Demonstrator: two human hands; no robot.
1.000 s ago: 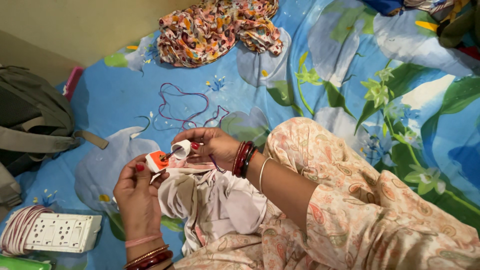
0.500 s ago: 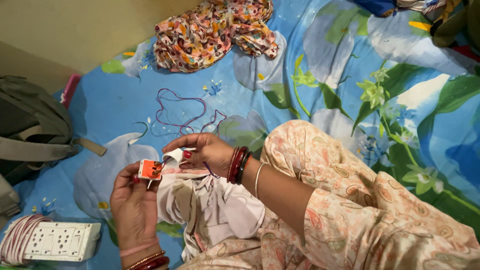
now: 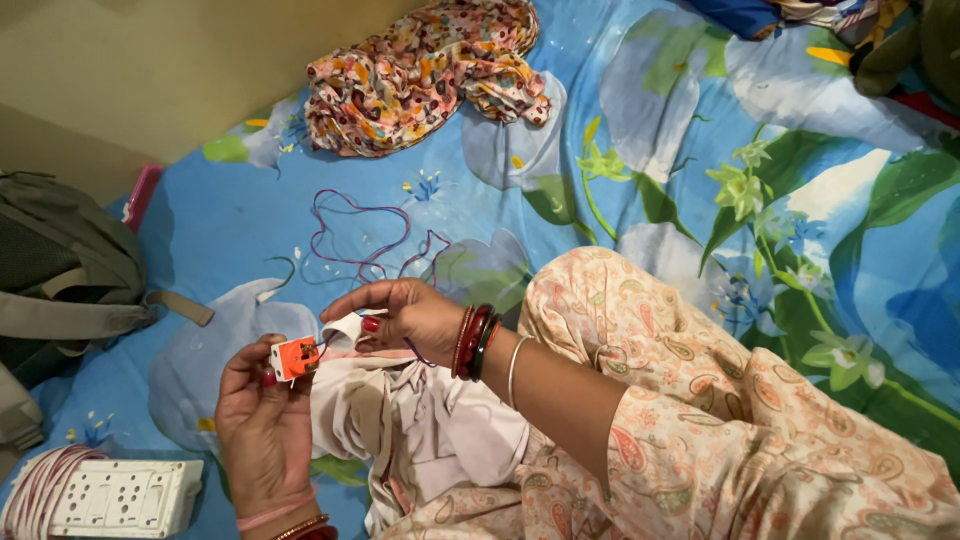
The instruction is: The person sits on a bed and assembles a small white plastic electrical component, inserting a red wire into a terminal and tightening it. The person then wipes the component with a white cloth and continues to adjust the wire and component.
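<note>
Left hand [image 3: 262, 408] raised palm-up from the lower edge of view, wrist bent back, fingers curled closed around a small orange and white plug piece [image 3: 294, 358]; thumb pressed on its near face, fingertips behind it. Plug piece sits just left of the pale cloth [image 3: 420, 425] bunched on the lap.

Right hand [image 3: 405, 316] reaches across from the patterned sleeve [image 3: 700, 440], palm down, above the cloth. Thumb and forefinger pinched on a white plug cover [image 3: 343, 330]; remaining fingers loosely spread. Cover lies just right of the plug piece, close to it; contact between the 2 cannot be told. Thin wires [image 3: 322, 344] run between them.

Surroundings, relative to the cloth: loose purple and red wire [image 3: 360, 235] coiled on the blue floral sheet [image 3: 620, 130] beyond the hands; crumpled floral fabric [image 3: 420, 70] further beyond; grey backpack [image 3: 60, 270] far left; white extension board [image 3: 115, 497] with a pink cable coil [image 3: 25, 490] at lower left. Nothing stands between the 2 hands other than the wires
</note>
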